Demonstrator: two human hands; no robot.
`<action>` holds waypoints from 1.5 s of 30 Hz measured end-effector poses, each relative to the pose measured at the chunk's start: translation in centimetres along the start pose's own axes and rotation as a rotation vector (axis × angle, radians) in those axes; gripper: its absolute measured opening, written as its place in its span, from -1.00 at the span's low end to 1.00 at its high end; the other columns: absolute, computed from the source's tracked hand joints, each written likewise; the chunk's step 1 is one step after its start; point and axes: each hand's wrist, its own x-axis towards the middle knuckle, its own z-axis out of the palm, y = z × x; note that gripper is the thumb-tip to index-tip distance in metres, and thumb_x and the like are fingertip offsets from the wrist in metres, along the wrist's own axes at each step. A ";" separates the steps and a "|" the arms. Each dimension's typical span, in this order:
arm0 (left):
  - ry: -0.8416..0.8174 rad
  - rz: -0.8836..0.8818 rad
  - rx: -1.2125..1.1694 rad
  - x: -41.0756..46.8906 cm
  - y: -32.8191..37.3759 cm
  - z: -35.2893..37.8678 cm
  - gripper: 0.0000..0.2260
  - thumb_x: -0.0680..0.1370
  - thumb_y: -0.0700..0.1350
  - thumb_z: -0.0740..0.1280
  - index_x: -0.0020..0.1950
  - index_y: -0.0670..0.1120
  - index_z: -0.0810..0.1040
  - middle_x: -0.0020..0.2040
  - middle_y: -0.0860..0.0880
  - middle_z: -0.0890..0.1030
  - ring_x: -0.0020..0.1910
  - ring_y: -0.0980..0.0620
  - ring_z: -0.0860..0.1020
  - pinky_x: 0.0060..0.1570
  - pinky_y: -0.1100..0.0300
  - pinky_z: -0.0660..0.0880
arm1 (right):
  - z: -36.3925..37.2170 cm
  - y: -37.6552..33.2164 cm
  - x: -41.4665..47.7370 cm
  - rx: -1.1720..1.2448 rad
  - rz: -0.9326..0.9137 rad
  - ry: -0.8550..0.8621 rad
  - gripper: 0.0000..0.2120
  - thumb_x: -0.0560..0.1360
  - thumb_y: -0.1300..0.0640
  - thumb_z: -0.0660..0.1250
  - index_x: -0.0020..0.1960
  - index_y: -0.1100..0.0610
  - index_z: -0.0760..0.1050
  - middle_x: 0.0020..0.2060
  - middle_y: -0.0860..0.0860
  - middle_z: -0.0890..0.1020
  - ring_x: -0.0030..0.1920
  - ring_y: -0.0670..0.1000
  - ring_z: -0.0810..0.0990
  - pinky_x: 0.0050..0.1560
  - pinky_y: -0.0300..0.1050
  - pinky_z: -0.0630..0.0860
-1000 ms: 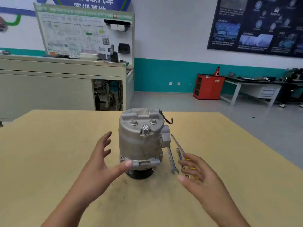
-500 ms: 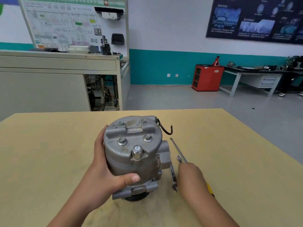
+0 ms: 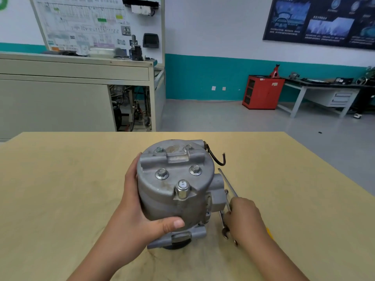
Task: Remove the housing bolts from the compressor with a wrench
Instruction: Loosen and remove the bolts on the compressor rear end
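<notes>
A grey metal compressor (image 3: 174,187) stands on the wooden table (image 3: 60,189), tilted toward me, its top face showing several hex bolts (image 3: 161,173) and one taller bolt (image 3: 182,188) at the front. My left hand (image 3: 140,216) grips its left side, thumb across the lower front. Right of it lie thin steel wrenches (image 3: 224,226) and a long flat tool (image 3: 227,179). My right hand (image 3: 245,218) is curled down over the wrenches, fingers closing on one; the grip itself is hidden by the hand. A yellow handle (image 3: 269,233) peeks out behind that hand.
A short black cable (image 3: 217,159) sticks out of the compressor's upper right. Beyond the table stand a grey training bench with a wiring board (image 3: 91,27), a red cabinet (image 3: 261,92) and a workbench (image 3: 324,92) along the far wall.
My left hand closed round the compressor and tipped it toward me. My right hand dropped from open above the table onto the wrenches and curled over them.
</notes>
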 end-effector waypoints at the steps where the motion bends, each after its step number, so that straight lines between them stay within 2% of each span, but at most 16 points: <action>1: -0.002 -0.002 0.002 0.0 -0.1 0.0 0.02 -0.03 0.34 0.58 0.28 0.58 0.06 0.25 0.48 0.40 0.19 0.43 0.45 -0.07 0.57 0.42 | 0.0 0.5 0.1 0.139 0.011 0.042 -0.79 0.43 0.28 0.23 -0.34 0.18 0.28 -0.39 0.07 0.44 -0.43 0.02 0.36 -0.52 -0.22 0.20; 4: -0.004 -0.007 0.010 0.0 -0.2 -0.1 0.04 -0.03 0.35 0.57 0.29 0.57 0.04 0.25 0.47 0.40 0.20 0.40 0.46 -0.06 0.53 0.46 | -1.8 1.5 -0.6 0.724 0.046 0.109 -0.91 0.42 0.34 0.29 -0.23 0.22 0.50 -0.48 0.02 0.57 -0.48 -0.01 0.50 -0.45 -0.20 0.37; 6: 0.001 -0.011 0.017 0.0 -0.2 -0.1 0.04 -0.04 0.36 0.57 0.29 0.57 0.04 0.25 0.48 0.40 0.20 0.41 0.45 -0.06 0.53 0.46 | -3.8 1.7 -1.2 1.108 0.050 0.109 -0.89 0.47 0.37 0.27 -0.20 0.24 0.50 -0.50 0.03 0.58 -0.54 -0.06 0.47 -0.50 -0.23 0.39; 8: 0.008 -0.014 0.022 0.0 -0.2 0.0 0.03 -0.04 0.37 0.56 0.28 0.59 0.04 0.24 0.50 0.39 0.18 0.44 0.45 -0.07 0.56 0.44 | -6.2 1.4 -1.9 1.414 0.002 0.083 -0.86 0.52 0.37 0.22 -0.20 0.26 0.44 -0.48 0.04 0.56 -0.50 -0.07 0.46 -0.53 -0.27 0.38; 11: 0.013 -0.024 0.023 -0.1 -0.1 0.0 0.02 -0.06 0.40 0.54 0.25 0.62 0.04 0.22 0.52 0.39 0.16 0.46 0.45 -0.08 0.57 0.43 | -9.1 0.7 -3.2 1.706 -0.138 0.035 -0.87 0.53 0.32 0.20 -0.18 0.19 0.42 -0.41 0.03 0.54 -0.41 -0.07 0.52 -0.51 -0.28 0.41; 14: 0.009 -0.027 0.026 -0.2 -0.1 0.0 0.04 -0.06 0.41 0.54 0.28 0.59 0.02 0.24 0.51 0.39 0.18 0.44 0.45 -0.03 0.44 0.49 | -10.9 -0.5 -4.2 1.839 -0.196 0.035 -0.97 0.38 0.20 0.28 -0.21 0.15 0.43 -0.41 0.01 0.48 -0.41 -0.08 0.50 -0.52 -0.29 0.40; 16: 0.014 -0.031 0.026 -0.3 -0.1 0.0 0.09 -0.06 0.41 0.54 0.32 0.57 -0.04 0.26 0.52 0.35 0.21 0.42 0.44 0.06 0.32 0.49 | -11.4 -1.2 -4.3 1.892 -0.170 0.061 -0.93 0.41 0.20 0.28 -0.24 0.15 0.43 -0.46 -0.01 0.44 -0.44 -0.09 0.46 -0.51 -0.29 0.43; 20: 0.053 0.030 -0.009 -0.5 0.4 0.6 0.12 -0.03 0.46 0.50 0.33 0.57 -0.17 0.32 0.52 0.27 0.27 0.44 0.37 0.05 0.59 0.35 | -11.7 -2.2 -4.2 1.957 -0.157 0.111 -0.80 0.56 0.24 0.18 -0.24 0.18 0.43 -0.56 0.00 0.37 -0.52 -0.09 0.47 -0.43 -0.21 0.56; 23: 0.087 0.135 -0.032 -0.4 1.2 1.1 0.06 0.03 0.46 0.48 0.38 0.51 -0.06 0.39 0.46 0.24 0.34 0.42 0.31 0.09 0.61 0.30 | -11.7 -2.8 -4.3 1.955 -0.278 0.002 -0.74 0.49 0.12 0.21 -0.23 0.20 0.62 -0.47 0.11 0.57 -0.36 0.05 0.65 -0.30 -0.12 0.62; 26: 0.114 0.188 -0.025 0.1 2.1 1.5 -0.10 0.09 0.46 0.46 0.34 0.50 0.11 0.30 0.53 0.31 0.27 0.46 0.36 0.04 0.61 0.33 | -11.6 -3.0 -4.2 1.939 -0.370 -0.194 -0.67 0.43 -0.01 0.20 -0.17 0.14 0.68 -0.23 0.19 0.68 -0.16 0.12 0.69 -0.18 -0.09 0.63; 30: 0.173 0.159 -0.059 0.4 2.4 1.9 -0.25 0.12 0.25 0.50 0.25 0.47 0.26 0.21 0.40 0.46 0.17 0.34 0.51 -0.06 0.51 0.44 | -11.5 -3.2 -4.0 1.975 -0.415 -0.301 -0.78 0.30 -0.03 0.47 -0.24 0.13 0.60 -0.30 0.09 0.61 -0.25 0.03 0.63 -0.23 -0.17 0.59; 32: 0.191 0.156 -0.074 0.5 2.4 2.0 -0.32 0.13 0.20 0.48 0.20 0.45 0.30 0.19 0.36 0.50 0.14 0.31 0.53 -0.09 0.49 0.46 | -11.3 -3.3 -4.1 1.889 -0.424 -0.220 -0.82 0.33 0.00 0.42 -0.27 0.12 0.56 -0.36 0.07 0.55 -0.30 -0.01 0.57 -0.29 -0.22 0.54; 35: 0.201 0.142 -0.074 0.5 2.6 2.2 -0.33 0.12 0.20 0.48 0.16 0.46 0.30 0.18 0.37 0.50 0.12 0.33 0.53 -0.10 0.50 0.45 | -10.7 -3.5 -4.8 1.668 -0.483 -0.024 -0.87 0.44 0.10 0.34 -0.25 0.07 0.62 -0.37 0.11 0.61 -0.32 0.04 0.61 -0.35 -0.25 0.49; 39: 0.206 0.132 -0.066 0.5 2.7 2.3 -0.32 0.09 0.21 0.48 0.14 0.47 0.29 0.18 0.38 0.48 0.12 0.34 0.53 -0.08 0.51 0.43 | -9.6 -4.1 -5.8 1.529 -0.516 0.122 -0.75 0.36 -0.11 0.46 -0.23 0.08 0.61 -0.35 0.18 0.66 -0.34 0.09 0.64 -0.38 -0.26 0.48; 42: 0.206 0.133 -0.057 0.6 2.7 2.2 -0.32 0.08 0.21 0.49 0.13 0.47 0.29 0.17 0.38 0.48 0.12 0.33 0.52 -0.08 0.52 0.43 | -8.9 -4.6 -6.1 1.523 -0.459 0.208 -0.88 0.39 0.07 0.38 -0.27 0.09 0.60 -0.34 0.19 0.67 -0.38 0.11 0.65 -0.40 -0.26 0.49; 45: 0.205 0.132 -0.040 0.7 2.7 2.1 -0.32 0.07 0.22 0.49 0.11 0.47 0.28 0.17 0.41 0.46 0.12 0.37 0.51 -0.10 0.54 0.42 | -8.5 -5.1 -6.6 1.481 -0.433 0.282 -0.89 0.40 0.11 0.34 -0.27 0.11 0.58 -0.35 0.14 0.68 -0.42 0.06 0.63 -0.43 -0.27 0.48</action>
